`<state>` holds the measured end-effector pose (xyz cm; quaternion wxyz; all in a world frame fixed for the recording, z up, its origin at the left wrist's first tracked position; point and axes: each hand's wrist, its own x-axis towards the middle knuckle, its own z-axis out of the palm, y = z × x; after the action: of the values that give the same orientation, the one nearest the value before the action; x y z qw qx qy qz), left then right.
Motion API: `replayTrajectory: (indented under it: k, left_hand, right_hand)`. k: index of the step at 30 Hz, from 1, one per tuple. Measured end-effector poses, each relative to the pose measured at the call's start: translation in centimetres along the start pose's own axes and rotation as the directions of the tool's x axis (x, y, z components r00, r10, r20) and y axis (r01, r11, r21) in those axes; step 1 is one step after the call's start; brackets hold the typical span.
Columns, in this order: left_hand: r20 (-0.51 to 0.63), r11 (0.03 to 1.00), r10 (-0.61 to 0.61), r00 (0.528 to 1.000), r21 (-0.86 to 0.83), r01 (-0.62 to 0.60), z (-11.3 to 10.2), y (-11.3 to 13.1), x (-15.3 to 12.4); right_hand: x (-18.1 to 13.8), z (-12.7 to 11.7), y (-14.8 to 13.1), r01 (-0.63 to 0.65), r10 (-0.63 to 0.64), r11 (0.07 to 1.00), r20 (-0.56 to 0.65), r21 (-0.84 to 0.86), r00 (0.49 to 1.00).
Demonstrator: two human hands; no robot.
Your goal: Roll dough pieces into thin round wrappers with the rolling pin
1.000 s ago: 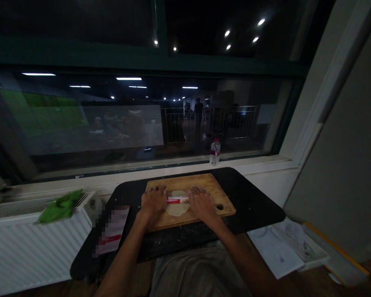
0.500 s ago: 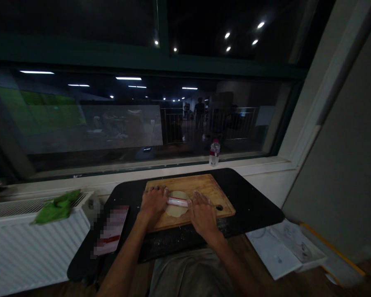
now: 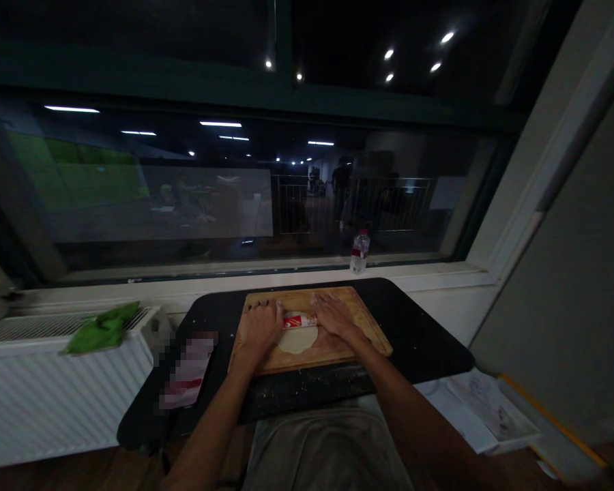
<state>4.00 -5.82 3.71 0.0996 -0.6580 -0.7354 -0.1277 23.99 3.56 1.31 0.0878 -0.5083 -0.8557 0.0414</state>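
Note:
A short rolling pin (image 3: pixel 301 321) with a red-and-white wrapper lies crosswise over a flat, pale round of dough (image 3: pixel 297 339). Under both sits a wooden cutting board (image 3: pixel 266 367). My left hand (image 3: pixel 262 324) is closed over the pin's left end, fingers bent over the far side. My right hand (image 3: pixel 334 316) covers the right end, its fingers reaching forward over the pin and hiding that tip. Flour whitens the fingertips. The dough's near part shows below the pin.
The board rests on a black table (image 3: pixel 422 341). A blurred pinkish packet (image 3: pixel 192 372) lies at the table's left. On the windowsill stands a water bottle (image 3: pixel 359 252). A green cloth (image 3: pixel 102 329) hangs on the white radiator (image 3: pixel 56 402). An open white box (image 3: pixel 491 416) is low at right.
Both hands have pushed the rolling pin away from me, toward the dough's far edge. The pin has turned, bringing its red label face up. The view has shifted slightly.

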Motion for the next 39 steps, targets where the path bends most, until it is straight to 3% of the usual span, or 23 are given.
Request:
replayTrajectory:
  k: [6,10,18,28,39]
  left_hand:
    - [0.040,1.000,0.002,0.999,0.013,-0.003,-0.9,0.3,-0.2]
    - [0.053,1.000,-0.022,0.998,0.003,0.022,-1.0,0.4,-0.2]
    - [0.040,1.000,-0.018,0.999,-0.007,0.019,0.6,0.1,-0.2]
    - [-0.009,0.999,-0.007,1.000,-0.034,0.007,1.9,0.1,0.1]
    - [-0.001,0.991,-0.007,1.000,-0.130,0.007,2.8,-0.5,0.7]
  right_hand:
    - [2.3,-0.5,0.4,0.006,-0.007,1.000,0.033,0.023,0.999]
    - [2.1,-0.1,0.5,0.000,0.000,1.000,0.014,0.010,1.000]
    - [-2.7,0.7,-0.5,-0.021,0.015,0.999,-0.199,-0.033,0.980]
    - [-8.2,0.8,-3.5,-0.148,0.130,0.988,-0.264,-0.048,0.956]
    - [-13.3,4.0,-5.7,-0.093,0.079,0.995,-0.330,-0.025,0.941]
